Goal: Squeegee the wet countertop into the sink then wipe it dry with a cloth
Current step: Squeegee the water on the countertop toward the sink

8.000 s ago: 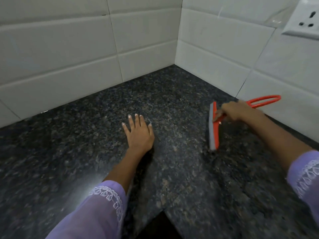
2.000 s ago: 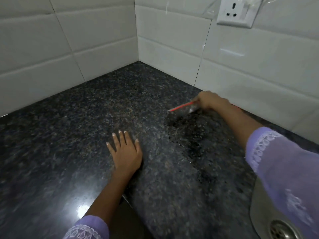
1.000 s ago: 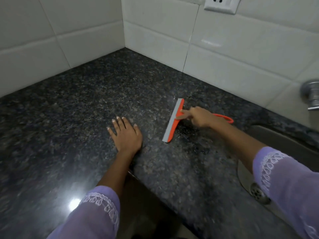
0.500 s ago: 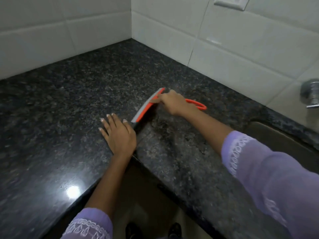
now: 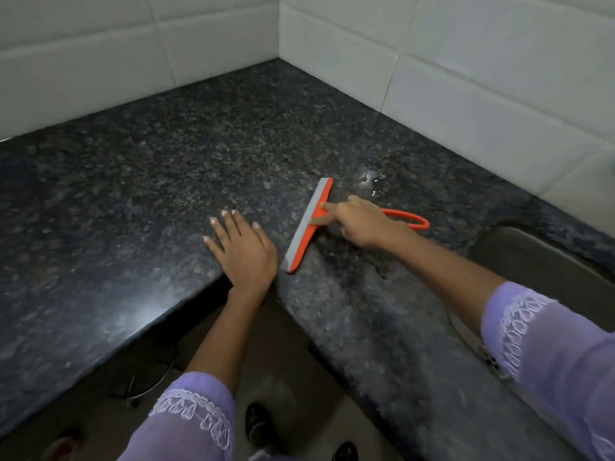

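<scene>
**Squeegee on wet counter, right hand gripping**

Granite countertop [image 5: 133,194], corner run; sink [image 5: 539,257] at right edge. Left hand [image 5: 244,249] flat on counter, fingers spread, holding nothing. Right hand [image 5: 361,222] clamped on orange squeegee [image 5: 307,226], blade down, just beside left hand. Water droplets [image 5: 369,183] behind blade.

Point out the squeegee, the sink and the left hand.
squeegee [image 5: 307,224]: head view, on the grey blade strip.
sink [image 5: 545,261]: head view, on its dark inner wall.
left hand [image 5: 244,251]: head view, on its back.
</scene>
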